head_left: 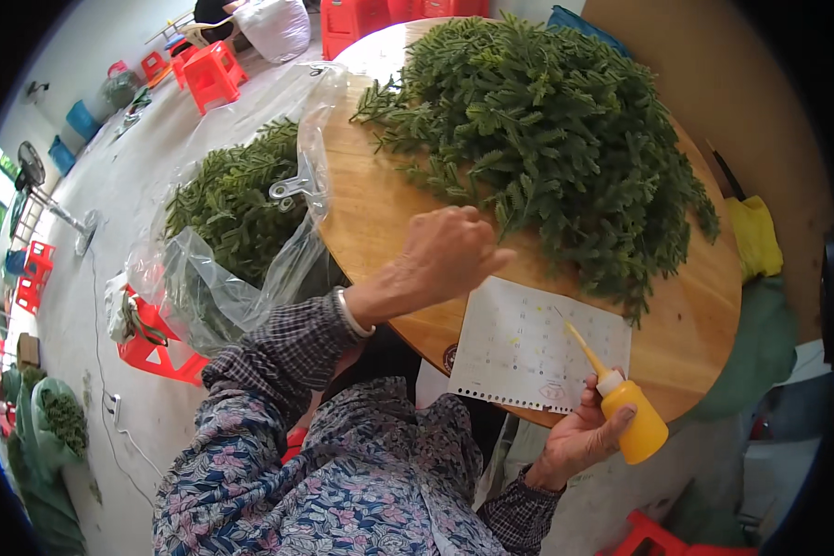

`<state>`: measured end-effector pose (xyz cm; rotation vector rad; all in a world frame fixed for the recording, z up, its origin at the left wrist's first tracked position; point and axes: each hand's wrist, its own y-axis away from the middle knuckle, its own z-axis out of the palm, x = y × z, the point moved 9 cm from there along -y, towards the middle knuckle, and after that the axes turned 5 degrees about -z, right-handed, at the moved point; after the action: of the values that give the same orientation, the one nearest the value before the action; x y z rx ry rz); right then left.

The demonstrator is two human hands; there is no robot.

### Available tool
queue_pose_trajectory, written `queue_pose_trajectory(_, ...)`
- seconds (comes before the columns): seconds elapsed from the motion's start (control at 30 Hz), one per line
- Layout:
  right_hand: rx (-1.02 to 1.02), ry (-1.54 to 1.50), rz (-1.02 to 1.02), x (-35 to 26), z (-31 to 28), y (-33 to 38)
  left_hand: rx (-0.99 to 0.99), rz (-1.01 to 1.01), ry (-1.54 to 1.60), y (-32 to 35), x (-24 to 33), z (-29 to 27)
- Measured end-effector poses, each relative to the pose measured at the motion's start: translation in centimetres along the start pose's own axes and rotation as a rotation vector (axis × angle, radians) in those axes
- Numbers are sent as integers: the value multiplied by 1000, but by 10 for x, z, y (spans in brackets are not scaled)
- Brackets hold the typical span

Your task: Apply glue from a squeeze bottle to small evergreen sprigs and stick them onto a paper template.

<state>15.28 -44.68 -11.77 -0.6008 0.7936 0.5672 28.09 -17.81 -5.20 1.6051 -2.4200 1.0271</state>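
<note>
- At the far left, a pedestal fan (31, 167) stood on the floor, with a red plastic stool (215, 76) farther to its right.
- Next came a clear plastic bag (292, 269), open and bulging with green sprigs (236, 190), beside the left edge of the round wooden bench (371, 195).
- The left hand (447, 248) was loosely curled, back upward, its thumb side toward the right; whether its fingers met or pinched anything could not be told. Its forearm reached in from the lower left, a pale bangle (353, 313) around the wrist, and the hand hovered over the bench, near the leafy pile.
- Below and right of that hand, a white printed sheet (500, 343) with yellow spots and a row of holes along its lower edge lay at the bench's near rim.
- Beyond it, a heaped pile of artificial fir sprigs (537, 130), dense and dark green, covered much of the bench.
- The right hand (579, 440) was closed around a yellow squeeze bottle (636, 422), palm up, thumb along its side. The bottle was tilted, its thin nozzle (582, 349) pointing up-left over the sheet.
- At the far right, a yellow cloth (755, 236) lay beyond the bench's edge.
</note>
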Motion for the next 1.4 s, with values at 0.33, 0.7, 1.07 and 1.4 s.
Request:
queue_pose_trajectory(0.33, -47, -40, 11, 3, 4, 1, 65, -69, -214, -14, -14, 29)
queue_pose_trajectory(0.7, -44, -40, 25, 5, 5, 3, 84, -151, -250, 5, -8, 0)
queue_pose_trajectory(1.07, -9, -38, -18, -3, 7, 3, 267, 6, -10, 41, 7, -35)
queue_pose_trajectory(1.4, -25, -41, 30, -1, 3, 0, 7, 63, 83, 83, 88, -3)
